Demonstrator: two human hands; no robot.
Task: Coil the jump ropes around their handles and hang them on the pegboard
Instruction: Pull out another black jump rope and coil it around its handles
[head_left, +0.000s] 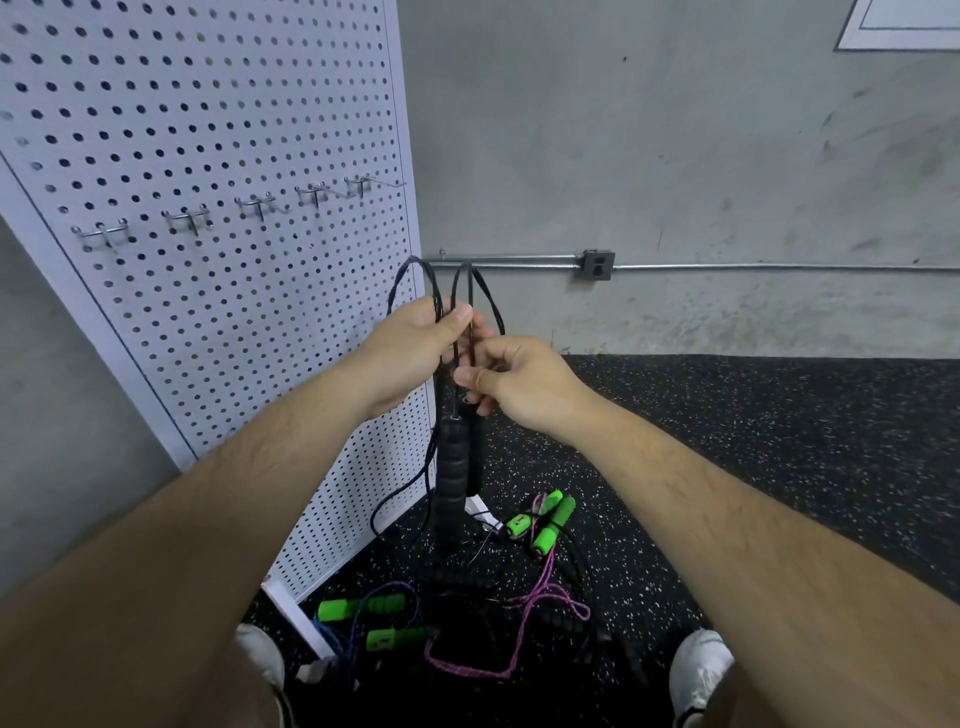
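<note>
**Both hands on the black jump rope (453, 470), close in front of the pegboard (208, 130)**

The white pegboard stands left of and behind the left hand (415, 348). A row of metal hooks (189, 219) runs across it, up and to the left of that hand.

The left hand is closed round several strands of the black cord, with the thumb pressed across them. Cord loops (441, 283) stand up above its knuckles. A slack strand drops from this hand to the floor (779, 467), passing left of the handles.

The right hand (514, 382) sits just beside the left and slightly lower. Its thumb and forefinger pinch the cord under the left hand's grip, and the other fingers are curled. Two black foam handles (451, 488) hang upright side by side beneath both hands, clear of the floor.

More ropes lie tangled on the speckled rubber floor far below the hands. A blue rope with green handles (358, 609) lies under the left forearm by the pegboard's foot. A pink rope with green handles (551, 522) lies below the right hand. A white shoe (701, 670) shows under the right forearm.

Above and right of the right hand, a metal conduit (753, 268) with a grey outlet box (597, 265) crosses the concrete wall.
</note>
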